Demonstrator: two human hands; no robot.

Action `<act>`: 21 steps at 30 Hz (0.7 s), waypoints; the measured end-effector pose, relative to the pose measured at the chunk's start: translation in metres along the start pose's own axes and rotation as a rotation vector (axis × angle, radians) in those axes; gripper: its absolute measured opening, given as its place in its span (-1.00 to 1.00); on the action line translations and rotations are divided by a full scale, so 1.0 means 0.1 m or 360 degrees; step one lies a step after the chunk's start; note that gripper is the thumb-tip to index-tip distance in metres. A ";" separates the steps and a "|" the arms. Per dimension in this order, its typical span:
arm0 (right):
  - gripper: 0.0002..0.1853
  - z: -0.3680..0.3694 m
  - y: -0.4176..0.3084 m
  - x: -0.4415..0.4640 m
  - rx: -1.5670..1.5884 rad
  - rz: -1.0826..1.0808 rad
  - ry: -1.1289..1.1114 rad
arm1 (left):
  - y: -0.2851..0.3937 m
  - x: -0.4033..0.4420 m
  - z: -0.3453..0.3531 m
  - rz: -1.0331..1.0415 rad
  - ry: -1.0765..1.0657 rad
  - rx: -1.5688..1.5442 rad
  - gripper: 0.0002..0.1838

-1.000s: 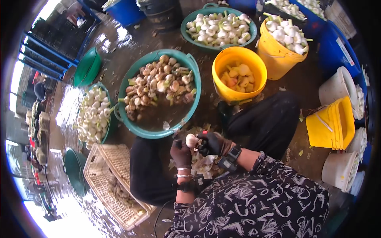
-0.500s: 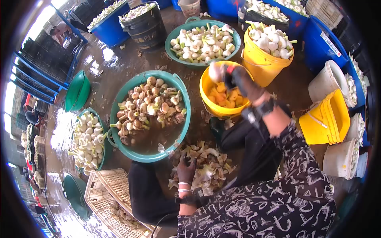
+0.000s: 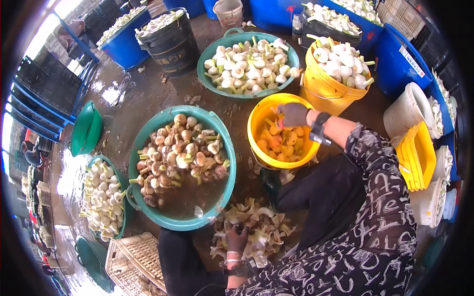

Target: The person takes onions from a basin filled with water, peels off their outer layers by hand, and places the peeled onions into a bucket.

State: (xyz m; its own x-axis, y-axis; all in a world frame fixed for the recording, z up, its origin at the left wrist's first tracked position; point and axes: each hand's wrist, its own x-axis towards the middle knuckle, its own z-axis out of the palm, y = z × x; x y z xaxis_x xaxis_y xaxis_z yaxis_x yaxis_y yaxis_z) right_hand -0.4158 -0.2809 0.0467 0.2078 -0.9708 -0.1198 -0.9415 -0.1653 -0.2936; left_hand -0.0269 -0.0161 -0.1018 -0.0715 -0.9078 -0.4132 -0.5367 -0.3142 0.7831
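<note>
My gloved right hand [image 3: 294,116] reaches over the rim of a yellow bucket [image 3: 253,143], its fingers curled and pointing down inside. Something small and red shows at the fingers; what they hold is not clear. Yellowish bulbs [image 3: 281,148] lie in that bucket. My left hand [image 3: 237,240], also gloved, rests above a heap of peels [image 3: 259,227], fingers slightly bent and apart, holding nothing visible. Nearest to it is a large green tub [image 3: 185,224] with brownish, unpeeled garlic [image 3: 177,153].
White garlic fills a green basin [image 3: 249,66], a yellow bucket [image 3: 340,64] and a tub at the left [image 3: 103,197]. A plastic crate [image 3: 138,256] stands by my left knee. Stacked yellow containers [image 3: 414,158] and white buckets [image 3: 410,108] are at the right. Someone [image 3: 71,32] is far back left.
My right hand first carried a pale bulb from beside my left hand toward the yellow bucket; now it is lower over the bucket, the bulb no longer visible. My left hand remains by the peels.
</note>
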 end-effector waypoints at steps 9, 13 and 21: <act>-0.69 0.61 -0.01 0.23 -0.0777 0.0123 -0.0635 | -0.04 0.10 0.00 -0.0064 -0.0018 0.0074 -0.68; -0.68 0.39 0.12 0.23 -0.0539 0.0123 -0.0457 | 0.07 0.11 -0.05 -0.0158 -0.0101 0.0112 -0.70; -0.63 -1.08 0.38 0.79 0.1061 0.0447 0.0503 | -0.24 0.21 0.06 -0.0333 -0.0205 0.0323 -0.57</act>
State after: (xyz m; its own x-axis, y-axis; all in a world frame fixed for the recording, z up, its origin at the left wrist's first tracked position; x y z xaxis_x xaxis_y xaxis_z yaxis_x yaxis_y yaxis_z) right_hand -0.4634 -0.3824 0.1289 -0.1937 -0.9807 -0.0275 -0.5694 0.1352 -0.8109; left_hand -0.0206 -0.0258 -0.1323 -0.0408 -0.7827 -0.6210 -0.7067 -0.4167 0.5717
